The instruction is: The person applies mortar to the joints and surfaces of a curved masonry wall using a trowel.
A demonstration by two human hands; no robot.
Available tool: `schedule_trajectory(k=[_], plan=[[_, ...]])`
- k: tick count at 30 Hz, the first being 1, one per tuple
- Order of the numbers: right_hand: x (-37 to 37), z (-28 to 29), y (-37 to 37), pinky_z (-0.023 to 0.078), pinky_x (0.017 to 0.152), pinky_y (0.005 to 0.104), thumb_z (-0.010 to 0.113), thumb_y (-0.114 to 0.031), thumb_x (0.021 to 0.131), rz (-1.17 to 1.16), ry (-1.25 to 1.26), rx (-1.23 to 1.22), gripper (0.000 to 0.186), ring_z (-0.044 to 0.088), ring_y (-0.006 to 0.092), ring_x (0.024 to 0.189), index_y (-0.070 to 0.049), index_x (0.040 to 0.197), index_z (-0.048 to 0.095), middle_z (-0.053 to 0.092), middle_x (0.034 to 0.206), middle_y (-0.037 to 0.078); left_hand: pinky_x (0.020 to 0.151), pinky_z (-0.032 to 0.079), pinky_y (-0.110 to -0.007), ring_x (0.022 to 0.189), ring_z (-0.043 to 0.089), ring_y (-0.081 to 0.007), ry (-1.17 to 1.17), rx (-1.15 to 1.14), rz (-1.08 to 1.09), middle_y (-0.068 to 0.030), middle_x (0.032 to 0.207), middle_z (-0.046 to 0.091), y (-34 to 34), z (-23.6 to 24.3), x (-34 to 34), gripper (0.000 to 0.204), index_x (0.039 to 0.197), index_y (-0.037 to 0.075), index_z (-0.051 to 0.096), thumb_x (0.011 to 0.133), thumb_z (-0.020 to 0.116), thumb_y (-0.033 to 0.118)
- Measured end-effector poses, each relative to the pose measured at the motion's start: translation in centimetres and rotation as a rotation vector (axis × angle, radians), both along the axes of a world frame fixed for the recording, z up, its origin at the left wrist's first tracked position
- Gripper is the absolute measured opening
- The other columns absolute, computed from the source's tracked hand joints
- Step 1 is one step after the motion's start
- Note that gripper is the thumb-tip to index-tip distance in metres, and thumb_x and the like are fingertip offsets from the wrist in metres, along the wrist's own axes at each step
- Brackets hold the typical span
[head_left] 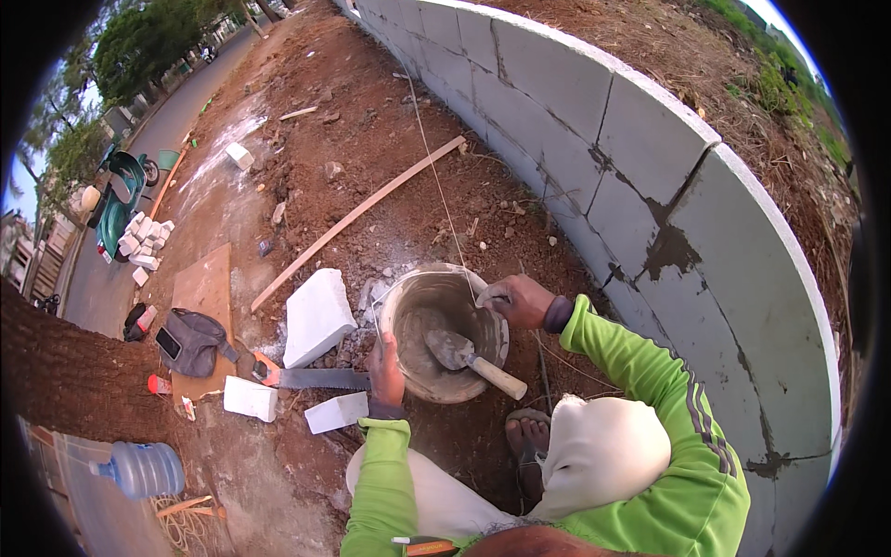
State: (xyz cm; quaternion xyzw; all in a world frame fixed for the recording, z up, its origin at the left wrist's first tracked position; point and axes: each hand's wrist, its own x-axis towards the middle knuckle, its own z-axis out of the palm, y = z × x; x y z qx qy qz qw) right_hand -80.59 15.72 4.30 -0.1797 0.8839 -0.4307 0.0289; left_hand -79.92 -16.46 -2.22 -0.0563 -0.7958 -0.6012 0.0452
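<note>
A mortar-coated bucket (412,306) stands on the dirt in front of me. My left hand (384,371) grips its left side by the rim. Opposite it, my right hand (516,304) is closed at the upper right rim, around a pale piece that may be part of the rim or handle; I cannot make it out. A mortar-covered trowel with a pale handle (494,374) lies tilted in the bucket, its handle sticking out over the near edge. A thin string (432,167) runs down toward the bucket.
A grey block wall (730,260) curves along my right. White blocks (316,316), a handsaw (320,378), a wooden plank (357,223) and a board with a bag (195,339) lie leftward. Beyond are a tree trunk (74,371), a water jug (144,469) and a green scooter (121,190).
</note>
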Motion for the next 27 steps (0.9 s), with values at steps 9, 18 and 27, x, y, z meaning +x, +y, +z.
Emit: schedule_trajectory(k=[9,18,27], plan=[[4.1,-7.7,4.2,0.055,0.085,0.0482,0.058,-0.017,0.091,-0.334,-0.078,0.42,0.027,0.068,0.0399,0.094,-0.01,0.112,0.073,0.072,0.099,0.018,0.108,0.04,-0.037,0.124,0.055,-0.0269,-0.195,0.267,-0.001,-0.0196,0.137,0.057,-0.2,-1.2,0.2,0.066,0.141,-0.01,0.05,0.107,0.044,0.047],[9.4,-2.2,-0.3,0.054,0.077,0.0469,0.064,-0.037,0.095,-0.309,-0.069,0.364,0.04,0.067,0.0424,0.086,0.001,0.105,0.06,0.068,0.09,0.02,0.104,0.04,-0.036,0.117,0.057,-0.0262,-0.11,0.077,0.032,-0.0205,0.128,0.062,0.2,-0.6,0.7,0.063,0.135,-0.011,0.055,0.107,0.047,0.044],[10.5,-4.8,-4.5,0.054,0.08,0.0518,0.061,-0.055,0.093,-0.082,-0.478,0.24,0.069,0.068,0.0473,0.082,0.008,0.117,0.055,0.069,0.087,0.029,0.095,0.043,-0.038,0.105,0.059,-0.0259,0.014,0.106,-0.067,-0.0196,0.112,0.066,3.7,1.4,1.6,0.059,0.126,-0.01,0.06,0.107,0.047,0.044]])
